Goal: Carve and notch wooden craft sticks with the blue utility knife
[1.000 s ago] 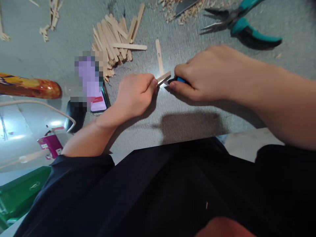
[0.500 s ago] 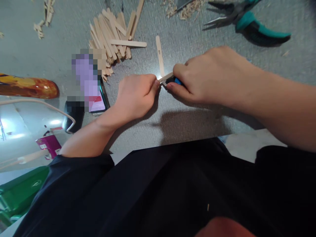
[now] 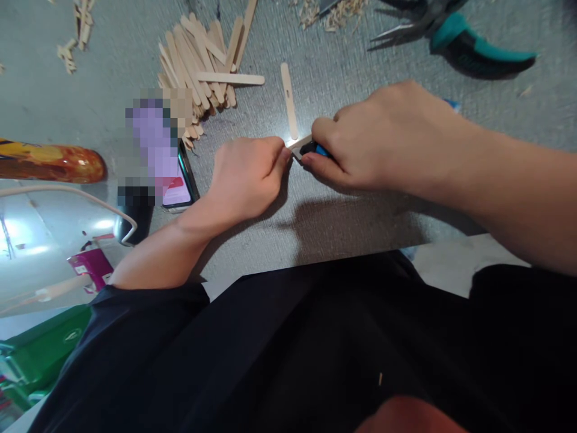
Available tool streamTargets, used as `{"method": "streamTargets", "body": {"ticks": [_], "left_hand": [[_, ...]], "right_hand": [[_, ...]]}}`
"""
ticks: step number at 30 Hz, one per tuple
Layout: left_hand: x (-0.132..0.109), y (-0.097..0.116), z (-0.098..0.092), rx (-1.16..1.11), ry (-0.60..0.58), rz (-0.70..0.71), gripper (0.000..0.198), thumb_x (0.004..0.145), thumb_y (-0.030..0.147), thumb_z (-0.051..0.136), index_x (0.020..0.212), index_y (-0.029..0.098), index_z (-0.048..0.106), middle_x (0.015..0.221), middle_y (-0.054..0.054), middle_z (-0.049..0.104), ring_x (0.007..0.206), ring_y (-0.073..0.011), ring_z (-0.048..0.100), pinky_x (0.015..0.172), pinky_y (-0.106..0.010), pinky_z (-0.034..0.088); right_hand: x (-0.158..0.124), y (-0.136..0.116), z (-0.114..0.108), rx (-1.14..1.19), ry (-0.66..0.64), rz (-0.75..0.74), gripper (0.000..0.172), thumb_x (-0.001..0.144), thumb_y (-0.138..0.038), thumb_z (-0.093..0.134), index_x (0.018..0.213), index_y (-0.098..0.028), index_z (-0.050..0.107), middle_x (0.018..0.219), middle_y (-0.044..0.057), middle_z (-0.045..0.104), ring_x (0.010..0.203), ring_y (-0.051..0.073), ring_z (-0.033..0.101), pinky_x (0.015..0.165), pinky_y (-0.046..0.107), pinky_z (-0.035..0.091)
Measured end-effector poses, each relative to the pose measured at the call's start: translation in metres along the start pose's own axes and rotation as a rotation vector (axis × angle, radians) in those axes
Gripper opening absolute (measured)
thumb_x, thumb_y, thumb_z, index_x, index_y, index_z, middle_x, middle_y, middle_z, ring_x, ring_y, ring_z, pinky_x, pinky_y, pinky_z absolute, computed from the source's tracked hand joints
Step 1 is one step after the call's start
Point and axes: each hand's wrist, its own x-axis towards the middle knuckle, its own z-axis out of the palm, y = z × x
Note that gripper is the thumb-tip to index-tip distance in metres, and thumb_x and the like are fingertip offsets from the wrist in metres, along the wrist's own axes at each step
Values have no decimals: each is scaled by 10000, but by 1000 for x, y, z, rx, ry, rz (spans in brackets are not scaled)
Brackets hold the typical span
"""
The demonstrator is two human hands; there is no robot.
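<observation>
My left hand is closed, pinching one end of a wooden craft stick low over the table. The stick's other end runs up to the fingers of my right hand. Wrapped in that right hand is a utility knife with a blue and black handle; its blade points left against the stick near my left fingertips. Most of the knife is hidden by my fingers. Just beyond the hands lies a loose craft stick with a small slot cut in it.
A pile of craft sticks lies at the back left, beside a phone. Pliers with teal handles rest at the back right, near wood shavings. An orange-brown bottle lies far left, above a green container.
The knife blade has turned a little at the stick, now slanting down and right. Both hands stay nearly in place. The whole view has shifted slightly.
</observation>
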Motion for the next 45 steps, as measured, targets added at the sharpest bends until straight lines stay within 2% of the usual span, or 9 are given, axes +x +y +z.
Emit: {"method": "streamTargets", "body": {"ticks": [4, 9, 12, 15, 21, 26, 32, 40, 45], "left_hand": [[0, -1, 1, 41, 22, 21, 477, 1220, 518, 443, 817, 266, 481, 768, -76, 647, 778, -291, 670, 736, -449, 248], [-1, -3, 9, 136, 33, 76, 482, 1214, 504, 395, 912, 268, 687, 777, -104, 697, 737, -297, 643, 729, -463, 273], [0, -11, 22, 147, 124, 161, 485, 1191, 492, 393, 937, 261, 735, 721, -103, 663, 656, -283, 564, 706, -462, 256], [1, -21, 38, 150, 294, 248, 532, 1186, 508, 365, 898, 255, 734, 629, -80, 568, 575, -258, 437, 686, -455, 251], [-1, -28, 57, 147, 486, 293, 584, 1225, 512, 332, 843, 258, 694, 650, -82, 560, 571, -252, 405, 674, -449, 204], [2, -34, 62, 24, 473, 268, 519, 1218, 569, 444, 851, 279, 670, 654, -42, 513, 592, -247, 418, 709, -441, 285], [3, -33, 63, 6, 511, 282, 567, 1234, 589, 355, 818, 281, 586, 652, -6, 396, 607, -224, 263, 717, -442, 183], [1, -35, 66, 34, 482, 221, 590, 1241, 612, 382, 887, 264, 701, 686, -51, 531, 611, -249, 426, 724, -446, 287], [0, -32, 64, 73, 472, 209, 619, 1238, 608, 327, 878, 262, 693, 689, -70, 552, 607, -254, 429, 712, -455, 290]], "right_hand": [[1, -1, -1, 11, -21, -7, 727, 1244, -624, 269, 1435, -132, 769, 990, 223, 843, 974, 519, 872, 747, 575, 671], [2, -1, 4, 40, -4, -8, 711, 1247, -633, 302, 1448, -117, 748, 1028, 229, 852, 956, 516, 871, 692, 520, 632], [3, -4, 14, 31, 88, -1, 689, 1241, -647, 328, 1371, -143, 779, 1003, 212, 854, 876, 447, 848, 655, 462, 577], [5, -8, 22, -14, 150, 49, 658, 1221, -712, 419, 1325, -175, 784, 963, 193, 845, 810, 411, 828, 604, 433, 525], [8, -14, 22, 39, 119, 71, 632, 1232, -694, 469, 1314, -136, 753, 993, 222, 839, 846, 440, 872, 642, 475, 623], [6, -15, 22, 58, 154, 45, 600, 1253, -635, 465, 1319, -106, 742, 984, 224, 837, 834, 451, 879, 649, 519, 692], [4, -15, 18, 118, 176, 27, 588, 1260, -589, 493, 1299, -65, 758, 990, 249, 843, 883, 488, 892, 708, 585, 728], [2, -17, 11, 215, 159, 48, 544, 1249, -509, 527, 1321, -26, 766, 1001, 281, 840, 984, 536, 896, 772, 614, 719], [1, -21, 6, 263, 120, 66, 561, 1241, -500, 518, 1365, -6, 754, 1040, 318, 836, 968, 543, 880, 760, 602, 689]]}}
